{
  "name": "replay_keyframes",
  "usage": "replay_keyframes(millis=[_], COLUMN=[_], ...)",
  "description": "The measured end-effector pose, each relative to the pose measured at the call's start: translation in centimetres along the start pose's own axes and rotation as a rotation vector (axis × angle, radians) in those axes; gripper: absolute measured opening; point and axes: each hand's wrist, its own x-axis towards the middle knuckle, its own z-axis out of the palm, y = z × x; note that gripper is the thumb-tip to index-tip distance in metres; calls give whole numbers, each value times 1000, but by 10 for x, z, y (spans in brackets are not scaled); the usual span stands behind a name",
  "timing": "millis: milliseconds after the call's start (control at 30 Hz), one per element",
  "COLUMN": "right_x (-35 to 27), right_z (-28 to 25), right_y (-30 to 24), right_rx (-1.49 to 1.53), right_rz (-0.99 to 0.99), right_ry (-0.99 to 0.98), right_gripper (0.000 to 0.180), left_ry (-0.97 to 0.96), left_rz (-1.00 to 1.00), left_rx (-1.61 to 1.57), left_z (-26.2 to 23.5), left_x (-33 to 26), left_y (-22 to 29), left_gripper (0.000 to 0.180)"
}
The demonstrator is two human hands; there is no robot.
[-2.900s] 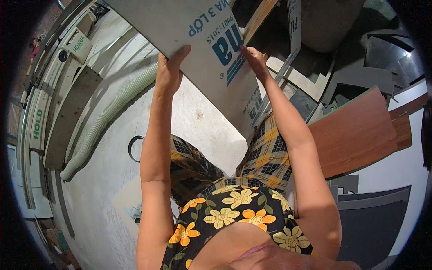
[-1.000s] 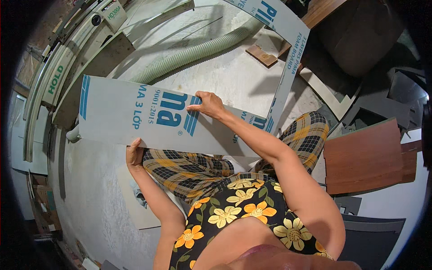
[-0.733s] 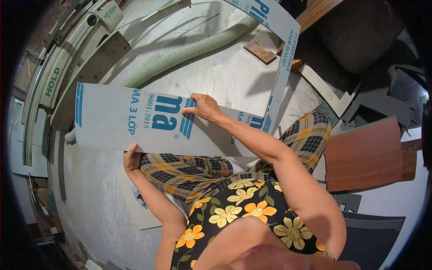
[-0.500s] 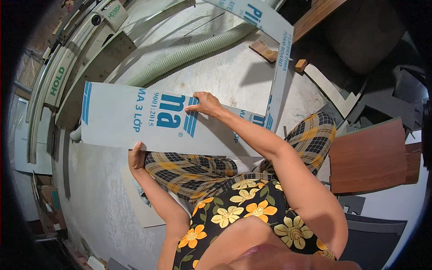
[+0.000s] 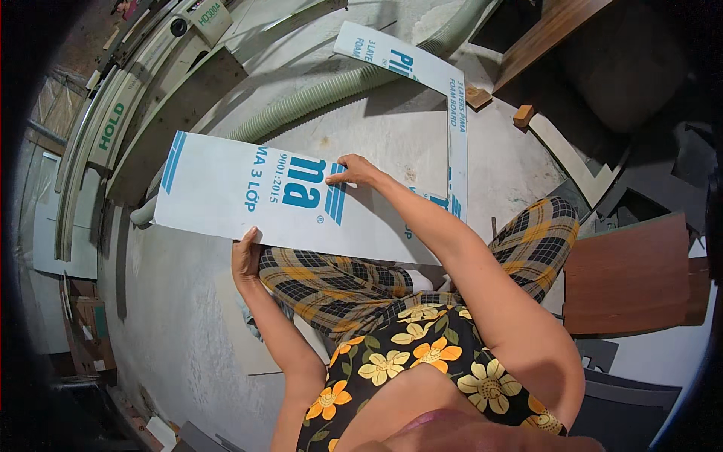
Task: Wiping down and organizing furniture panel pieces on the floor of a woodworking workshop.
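A white foam board [image 5: 218,177] with blue print lies across in front of my crossed legs. It is cut into an open-sided shape: a wide panel at the near side, a thin strip at the right and a narrower arm [image 5: 437,74] at the far side. My left hand [image 5: 245,256] pinches the near edge, thumb on the printed face and fingers mostly hidden underneath. At the far edge of the wide panel, my right hand [image 5: 354,172] grips with its thumb on the face; some of its fingertips are out of sight. My right forearm covers part of the panel.
A ribbed green hose [image 5: 316,98] runs along the floor beyond the board. Machine rails [image 5: 113,124] stand at the left. Toward the right are a small wooden block [image 5: 523,115], an L-shaped pale piece [image 5: 576,158] and a reddish-brown panel [image 5: 629,275]. Dark sheets lie around them.
The board's far arm has come down and nearer, so its left end now shows. The whole view has shifted somewhat. Both hands keep hold of the same edges.
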Motion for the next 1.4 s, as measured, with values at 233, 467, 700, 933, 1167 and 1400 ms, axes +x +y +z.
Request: replay_keyframes(millis=[233,467,700,933,1167,1400], right_x=[6,-16,-50,-38,-25,-68], right_z=[1,5,-21,-21,-31,-46], right_y=[-4,27,93,81,48,119], right_rx=[-99,-179,-278,-295,-225,-267], right_rz=[33,65,271,271,269,329], right_ry=[-4,168,60,-72,12,28], right_gripper=[59,63,66,78,75,71], left_ry=[-74,-127,-137,-76,23,16], left_rz=[-133,-157,-222,-173,-250,-605], left_rx=[-26,34,46,-107,-155,-309], left_z=[-15,-15,-38,-45,-69,20], left_x=[20,40,49,66,90,5], left_y=[1,-10,-25,-26,-17,-42], left_gripper=[57,54,44,48,41,33])
